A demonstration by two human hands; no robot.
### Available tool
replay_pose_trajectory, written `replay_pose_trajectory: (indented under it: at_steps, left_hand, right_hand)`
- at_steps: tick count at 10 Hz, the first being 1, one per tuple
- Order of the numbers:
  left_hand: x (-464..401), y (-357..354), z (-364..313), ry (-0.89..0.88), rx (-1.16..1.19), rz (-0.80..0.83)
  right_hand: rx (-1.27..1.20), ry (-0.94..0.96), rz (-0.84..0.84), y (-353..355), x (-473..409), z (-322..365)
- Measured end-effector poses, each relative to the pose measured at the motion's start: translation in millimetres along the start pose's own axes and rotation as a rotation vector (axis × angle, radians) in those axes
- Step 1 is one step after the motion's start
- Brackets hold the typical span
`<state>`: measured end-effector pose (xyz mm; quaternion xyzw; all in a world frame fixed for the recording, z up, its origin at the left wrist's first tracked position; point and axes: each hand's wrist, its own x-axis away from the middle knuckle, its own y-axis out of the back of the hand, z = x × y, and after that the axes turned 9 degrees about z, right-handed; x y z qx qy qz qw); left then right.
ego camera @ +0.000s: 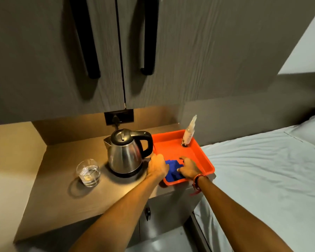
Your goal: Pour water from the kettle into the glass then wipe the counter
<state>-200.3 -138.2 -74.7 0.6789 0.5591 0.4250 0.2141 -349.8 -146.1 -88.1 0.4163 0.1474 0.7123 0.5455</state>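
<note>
A steel kettle [125,153] with a black lid and handle stands upright on its base on the brown counter [65,202]. To its left stands a clear glass [88,172] with water in it. A blue cloth [172,170] lies in the near end of an orange tray [196,153] to the right of the kettle. Both hands are on the cloth: my left hand [157,167] grips its left side and my right hand [189,169] presses on its right side. The cloth is partly hidden under both hands.
A spray bottle [189,132] stands in the tray's far corner. A wall socket [119,116] sits behind the kettle, under grey cupboard doors with black handles [149,37]. A bed with a white sheet [265,179] borders the counter on the right.
</note>
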Motion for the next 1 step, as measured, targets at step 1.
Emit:
replay_pose_trajectory:
  at_steps: [1]
  left_hand:
    - [17.0,17.4,6.4,-0.044,-0.034,-0.067]
  right_hand:
    - [0.134,0.097,-0.106,5.2,12.3,11.1]
